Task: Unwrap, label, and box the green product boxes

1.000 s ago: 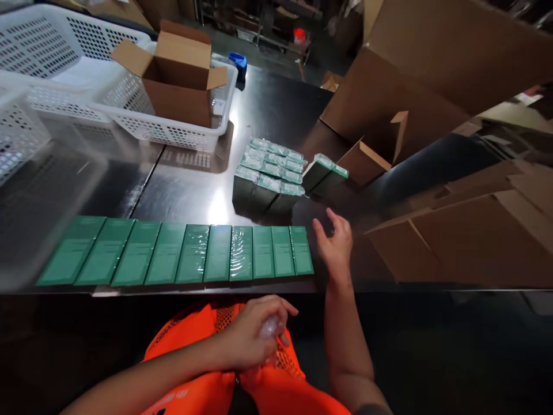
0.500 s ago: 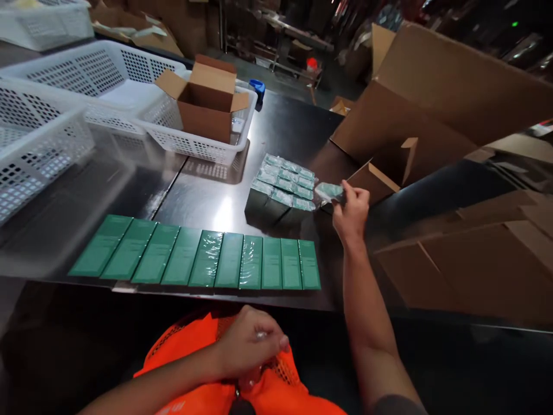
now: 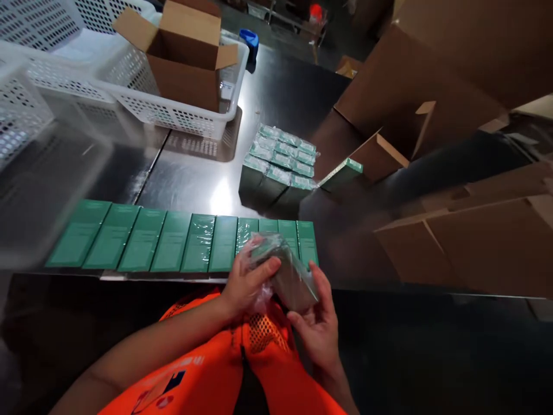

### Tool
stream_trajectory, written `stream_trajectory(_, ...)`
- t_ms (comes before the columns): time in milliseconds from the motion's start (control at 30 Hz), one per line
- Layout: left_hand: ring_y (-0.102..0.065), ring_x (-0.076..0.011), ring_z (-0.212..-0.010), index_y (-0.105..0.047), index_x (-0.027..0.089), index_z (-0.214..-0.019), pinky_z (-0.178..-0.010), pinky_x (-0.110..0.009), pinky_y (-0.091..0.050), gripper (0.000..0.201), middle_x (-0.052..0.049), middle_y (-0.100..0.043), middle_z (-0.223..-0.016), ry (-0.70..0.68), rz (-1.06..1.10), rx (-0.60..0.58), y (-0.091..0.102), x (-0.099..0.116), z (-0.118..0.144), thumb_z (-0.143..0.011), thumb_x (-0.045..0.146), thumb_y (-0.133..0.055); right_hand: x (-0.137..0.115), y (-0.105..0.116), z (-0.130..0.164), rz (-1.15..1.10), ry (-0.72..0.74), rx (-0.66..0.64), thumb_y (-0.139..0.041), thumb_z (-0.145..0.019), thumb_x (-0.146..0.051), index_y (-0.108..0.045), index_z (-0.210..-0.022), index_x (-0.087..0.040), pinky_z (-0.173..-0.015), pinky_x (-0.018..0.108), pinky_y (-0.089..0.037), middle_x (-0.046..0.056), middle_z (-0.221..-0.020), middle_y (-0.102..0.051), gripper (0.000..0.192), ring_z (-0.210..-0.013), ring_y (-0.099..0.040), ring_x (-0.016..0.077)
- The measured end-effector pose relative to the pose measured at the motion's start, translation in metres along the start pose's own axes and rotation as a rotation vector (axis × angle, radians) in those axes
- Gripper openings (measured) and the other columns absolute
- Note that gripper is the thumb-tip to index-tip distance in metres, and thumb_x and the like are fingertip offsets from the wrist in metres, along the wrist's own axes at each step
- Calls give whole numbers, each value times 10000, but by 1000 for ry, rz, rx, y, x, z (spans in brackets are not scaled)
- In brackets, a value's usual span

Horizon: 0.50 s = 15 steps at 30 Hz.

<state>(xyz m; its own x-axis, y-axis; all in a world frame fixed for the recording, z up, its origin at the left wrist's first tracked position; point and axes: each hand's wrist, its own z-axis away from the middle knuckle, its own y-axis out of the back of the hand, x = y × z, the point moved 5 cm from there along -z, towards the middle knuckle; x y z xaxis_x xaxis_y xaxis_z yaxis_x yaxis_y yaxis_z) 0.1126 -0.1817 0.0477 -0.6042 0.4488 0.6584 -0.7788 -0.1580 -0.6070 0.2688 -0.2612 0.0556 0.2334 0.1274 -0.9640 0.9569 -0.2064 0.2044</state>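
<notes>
A small wrapped box [image 3: 296, 282], greyish on the side facing me, is tilted in front of my body above the table edge. My left hand [image 3: 248, 282] grips its upper left end, where loose clear plastic film [image 3: 262, 297] bunches up under the fingers. The lower right end sits between the thumb and fingers of my right hand [image 3: 319, 323]. Behind my hands, several flat green boxes [image 3: 173, 242] lie side by side along the table edge. Farther back stands a block of upright film-wrapped boxes [image 3: 280, 158]. One more green box [image 3: 343, 173] stands to its right.
White perforated baskets [image 3: 173, 112] stand on the metal table at the far left, one holding an open brown carton [image 3: 185, 75]. A blue object [image 3: 249, 46] is beside it. Large cardboard boxes [image 3: 432, 98] crowd the right, with cardboard [image 3: 479, 242] lower down.
My right hand has come back from beside the wrapped block to my body. A small box is now between both hands. The view has tilted down.
</notes>
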Motion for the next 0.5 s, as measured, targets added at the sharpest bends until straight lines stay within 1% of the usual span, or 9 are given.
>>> stream_trajectory(33,-637,-120,-702,-630,171,-978,-652,-212,-524,592,16,-689,-814,-4,0,-3,0,3,0,-537,434,-924,-2,0,-2,67,66,-35,-802,-787,-416,-556,-1370,-417,-934,424,-577,60,-1470,-505,633,-1274,-570,290)
stream_trajectory(100,-634,-123,-686,-648,138,-899,-655,-220,-516,548,6,-686,-764,35,-40,-74,-3,1,3,-516,406,-935,-5,0,-9,173,208,-60,-851,-737,-362,-613,-1304,-414,-887,438,-588,64,-1326,-620,617,-1153,-642,286)
stream_trajectory(167,-630,-131,-681,-660,113,-862,-663,-239,-514,525,-18,-691,-756,119,-105,-193,-6,-8,8,-520,402,-933,-9,2,-14,218,341,20,-894,-673,-351,-657,-1222,-391,-738,406,-606,50,-1085,-704,599,-922,-697,258)
stream_trajectory(233,-631,-145,-691,-660,109,-878,-678,-267,-520,532,-39,-701,-786,185,-136,-264,-6,-17,13,-523,399,-929,-12,4,-18,243,433,119,-894,-664,-367,-691,-1088,-351,-599,361,-575,27,-906,-703,470,-745,-674,227)
stream_trajectory(300,-632,-159,-704,-652,112,-901,-691,-291,-520,532,-54,-705,-813,198,-178,-276,-3,-21,15,-539,400,-915,-15,4,-23,269,479,118,-868,-702,-380,-693,-927,-311,-533,326,-528,0,-752,-675,294,-620,-631,198)
stream_trajectory(333,-634,-169,-714,-651,111,-908,-699,-301,-518,529,-64,-707,-826,184,-215,-271,-1,-21,14,-549,407,-904,-15,4,-27,277,466,79,-863,-706,-419,-685,-860,-293,-536,324,-520,-4,-711,-664,267,-600,-623,194)
stream_trajectory(400,-633,-186,-744,-658,104,-922,-713,-307,-506,516,-81,-708,-848,122,-347,-263,5,-16,13,-579,423,-873,-14,6,-35,236,350,-8,-836,-640,-624,-691,-858,-270,-604,349,-542,24,-765,-683,440,-680,-658,221)
stream_trajectory(467,-626,-199,-781,-676,106,-973,-725,-305,-491,507,-83,-712,-888,57,-548,-306,6,-13,14,-616,426,-840,-11,8,-41,110,146,-85,-725,-540,-831,-692,-1052,-261,-729,394,-566,84,-986,-706,767,-876,-684,278)
stream_trajectory(500,-618,-199,-789,-684,116,-1003,-724,-300,-482,500,-73,-713,-902,36,-665,-359,5,-14,15,-630,418,-826,-9,9,-42,39,40,-119,-686,-537,-868,-668,-1141,-258,-772,402,-567,99,-1064,-697,858,-944,-679,293)
